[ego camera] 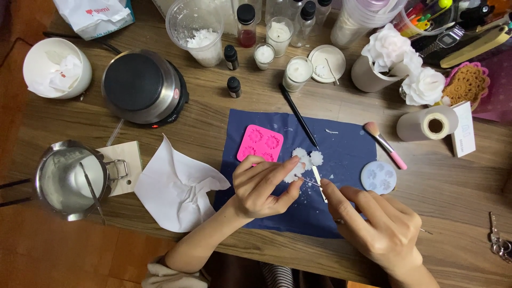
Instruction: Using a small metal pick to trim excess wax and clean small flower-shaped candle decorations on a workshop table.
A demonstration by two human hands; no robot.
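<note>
Wooden table [437,186], blue cloth [341,154] at centre | my left hand [258,186] pinches a white wax flower [295,172] over the cloth | my right hand [373,221] pinches a thin metal pick [309,182], tip touching flower | pink mould [260,143] just beside.

The thin metal tool [309,182] runs hidden under the right hand [373,224], and the keys [499,242] are cut off by the frame edge.

Over the blue cloth [341,144], her left hand [261,186] pinches a white wax flower [294,172] while the right hand [378,224] pokes it with what seems a thin needle tool [309,182].
</note>
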